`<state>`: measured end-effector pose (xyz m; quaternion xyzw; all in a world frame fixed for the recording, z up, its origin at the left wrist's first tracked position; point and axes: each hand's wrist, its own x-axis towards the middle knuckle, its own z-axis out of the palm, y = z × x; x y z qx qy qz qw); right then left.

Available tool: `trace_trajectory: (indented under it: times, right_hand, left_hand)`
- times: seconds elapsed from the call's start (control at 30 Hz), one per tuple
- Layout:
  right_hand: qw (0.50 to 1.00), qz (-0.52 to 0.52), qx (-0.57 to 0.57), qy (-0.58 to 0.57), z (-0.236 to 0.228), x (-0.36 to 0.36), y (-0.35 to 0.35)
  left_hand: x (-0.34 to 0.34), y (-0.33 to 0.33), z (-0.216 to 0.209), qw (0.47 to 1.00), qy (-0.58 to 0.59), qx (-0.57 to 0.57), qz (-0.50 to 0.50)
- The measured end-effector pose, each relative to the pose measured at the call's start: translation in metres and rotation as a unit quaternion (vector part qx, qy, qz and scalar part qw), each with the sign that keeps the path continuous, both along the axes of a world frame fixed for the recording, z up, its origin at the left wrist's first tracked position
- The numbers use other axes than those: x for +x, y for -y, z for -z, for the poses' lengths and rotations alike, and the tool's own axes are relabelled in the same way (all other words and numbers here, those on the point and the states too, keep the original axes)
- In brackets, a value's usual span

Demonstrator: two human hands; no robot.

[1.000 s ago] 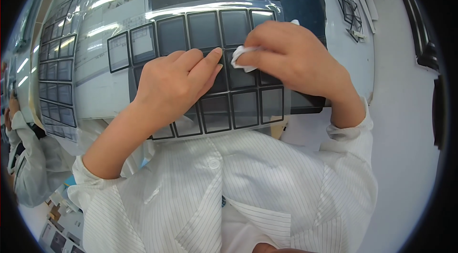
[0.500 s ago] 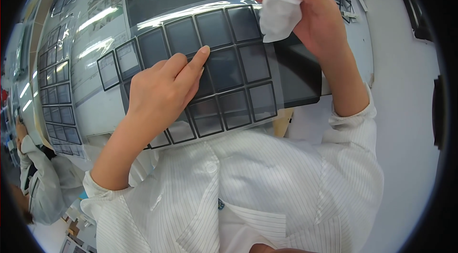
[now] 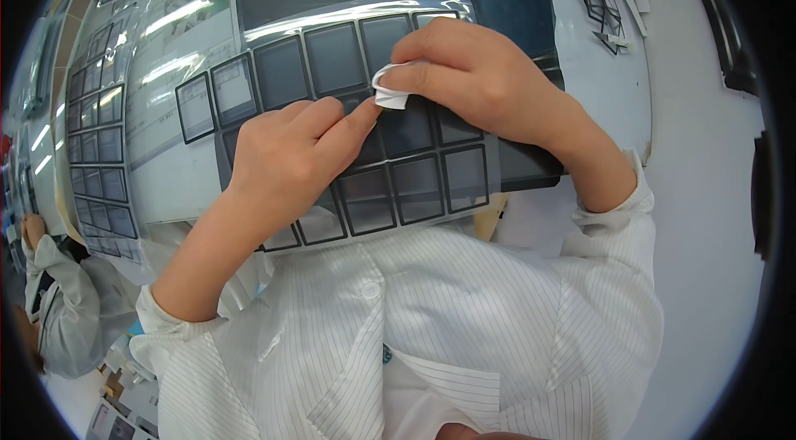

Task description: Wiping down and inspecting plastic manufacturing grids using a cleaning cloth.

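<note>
Here, as I look on, a worker in a striped white shirt (image 3: 431, 291) bends over a clear sheet of black-framed panels (image 3: 336, 56) lying across the near edge of a table (image 3: 597, 96). The right hand (image 3: 485, 83), thumb and fingers pinched together, clamps a folded white cloth (image 3: 391, 98) at the sheet's middle. The left hand (image 3: 286, 154) lies on the panels, forefinger stretched toward the cloth; whether its curled fingers grip anything, I cannot tell. Loose black frames (image 3: 601, 4) sit at far right.
</note>
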<state>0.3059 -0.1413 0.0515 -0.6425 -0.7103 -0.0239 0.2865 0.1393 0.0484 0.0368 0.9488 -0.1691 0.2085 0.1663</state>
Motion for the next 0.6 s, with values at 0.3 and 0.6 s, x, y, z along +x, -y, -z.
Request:
trace_trajectory:
  times: [0.3, 0.6]
  right_hand:
    - [0.987, -0.014, -0.025, 0.160, -0.002, -0.019, 0.000]
    - [0.990, -0.007, -0.109, 0.094, -0.022, 0.000, 0.004]
  left_hand:
    - [-0.005, -0.002, 0.006, 0.999, 0.023, 0.042, 0.021]
    - [-0.014, -0.002, -0.006, 0.996, -0.002, 0.088, 0.016]
